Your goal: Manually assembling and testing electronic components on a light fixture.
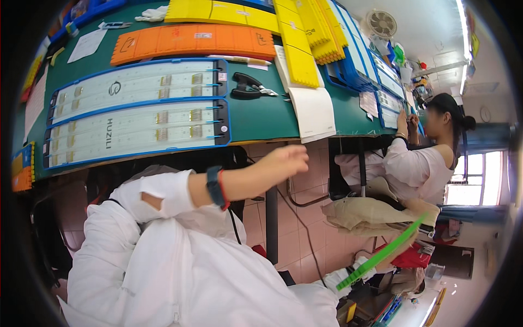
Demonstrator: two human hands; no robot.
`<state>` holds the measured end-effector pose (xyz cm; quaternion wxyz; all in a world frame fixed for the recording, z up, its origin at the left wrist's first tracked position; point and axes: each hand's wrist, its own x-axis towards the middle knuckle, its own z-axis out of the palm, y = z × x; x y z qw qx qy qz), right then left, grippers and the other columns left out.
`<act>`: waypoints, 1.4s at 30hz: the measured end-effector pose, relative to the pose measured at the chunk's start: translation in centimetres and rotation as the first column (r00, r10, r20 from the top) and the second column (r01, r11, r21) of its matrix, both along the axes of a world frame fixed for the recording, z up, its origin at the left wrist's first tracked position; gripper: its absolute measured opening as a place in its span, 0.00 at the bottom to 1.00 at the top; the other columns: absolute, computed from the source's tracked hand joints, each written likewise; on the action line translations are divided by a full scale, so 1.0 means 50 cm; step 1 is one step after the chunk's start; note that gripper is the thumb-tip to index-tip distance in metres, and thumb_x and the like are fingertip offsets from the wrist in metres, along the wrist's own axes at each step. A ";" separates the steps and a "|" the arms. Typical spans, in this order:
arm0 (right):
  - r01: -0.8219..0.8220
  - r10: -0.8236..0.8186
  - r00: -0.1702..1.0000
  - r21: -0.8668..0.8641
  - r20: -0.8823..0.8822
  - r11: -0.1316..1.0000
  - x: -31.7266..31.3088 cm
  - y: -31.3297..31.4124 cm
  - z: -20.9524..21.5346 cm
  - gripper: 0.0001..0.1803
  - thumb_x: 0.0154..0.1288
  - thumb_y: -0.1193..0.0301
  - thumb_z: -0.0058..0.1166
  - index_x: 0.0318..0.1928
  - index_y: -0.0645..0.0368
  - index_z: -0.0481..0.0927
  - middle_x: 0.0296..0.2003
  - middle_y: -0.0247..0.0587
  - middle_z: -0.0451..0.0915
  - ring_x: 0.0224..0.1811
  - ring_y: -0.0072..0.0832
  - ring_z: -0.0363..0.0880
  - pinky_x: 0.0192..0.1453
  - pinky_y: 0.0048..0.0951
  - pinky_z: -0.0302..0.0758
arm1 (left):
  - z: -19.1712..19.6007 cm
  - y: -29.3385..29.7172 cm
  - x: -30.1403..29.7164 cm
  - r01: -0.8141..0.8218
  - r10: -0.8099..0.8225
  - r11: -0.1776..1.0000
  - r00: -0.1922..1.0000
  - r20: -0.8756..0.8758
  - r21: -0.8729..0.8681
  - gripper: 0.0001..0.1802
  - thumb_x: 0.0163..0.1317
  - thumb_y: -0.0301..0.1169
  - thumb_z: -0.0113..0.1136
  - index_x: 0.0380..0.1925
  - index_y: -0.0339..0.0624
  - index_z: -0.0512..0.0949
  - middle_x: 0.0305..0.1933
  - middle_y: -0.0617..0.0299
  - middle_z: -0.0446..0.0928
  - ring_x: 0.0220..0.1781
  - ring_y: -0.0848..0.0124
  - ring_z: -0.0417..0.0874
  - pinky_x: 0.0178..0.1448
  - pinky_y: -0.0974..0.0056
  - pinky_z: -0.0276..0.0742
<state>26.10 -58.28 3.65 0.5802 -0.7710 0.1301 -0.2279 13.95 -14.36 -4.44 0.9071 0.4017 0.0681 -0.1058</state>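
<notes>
My left hand (284,162), with a dark watch on the wrist, hangs in the air just off the table's front edge. Its fingers are loosely bent and nothing shows in them. Out at the lower right, my right hand (388,264) grips a long, narrow green board (381,254) with a toothed edge, seen nearly edge-on and tilted. The board hides most of those fingers. On the table, two blue-framed trays (226,122) lie side by side, holding clear strips and small coil-like metal parts. Black-handled pliers (248,87) rest to their right.
An orange toothed board (190,42) and several yellow ones (297,52) lie on the green table (261,122), near an open notebook (313,111). A co-worker (419,158) sits at the right, handling something at the table. A beige cloth-covered chair (365,215) stands between us.
</notes>
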 end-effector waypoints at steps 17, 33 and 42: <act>-0.351 0.345 0.934 0.407 0.090 0.843 0.296 0.330 -0.233 0.16 0.70 0.70 0.43 0.49 0.68 0.77 0.42 0.44 0.81 0.39 0.31 0.82 0.42 0.29 0.79 | 0.044 0.058 0.100 -0.052 -0.006 0.919 0.990 0.144 0.391 0.25 0.59 0.26 0.54 0.59 0.43 0.67 0.63 0.54 0.64 0.68 0.61 0.61 0.67 0.56 0.60; -0.306 0.249 0.948 0.342 0.200 0.889 0.317 0.394 -0.281 0.14 0.67 0.71 0.46 0.44 0.68 0.79 0.36 0.42 0.82 0.32 0.27 0.82 0.33 0.24 0.78 | 0.060 0.067 0.090 -0.547 -0.233 -0.409 0.836 0.497 0.730 0.10 0.58 0.28 0.55 0.40 0.42 0.78 0.40 0.58 0.81 0.43 0.67 0.84 0.39 0.66 0.80; -0.530 0.532 0.845 0.059 -0.055 0.846 0.378 0.362 -0.247 0.19 0.70 0.60 0.43 0.55 0.53 0.76 0.41 0.38 0.80 0.35 0.27 0.80 0.38 0.30 0.76 | -0.009 0.030 0.055 -0.588 -0.246 -0.503 0.800 0.547 0.633 0.15 0.58 0.29 0.57 0.42 0.30 0.75 0.48 0.49 0.78 0.56 0.57 0.76 0.56 0.61 0.75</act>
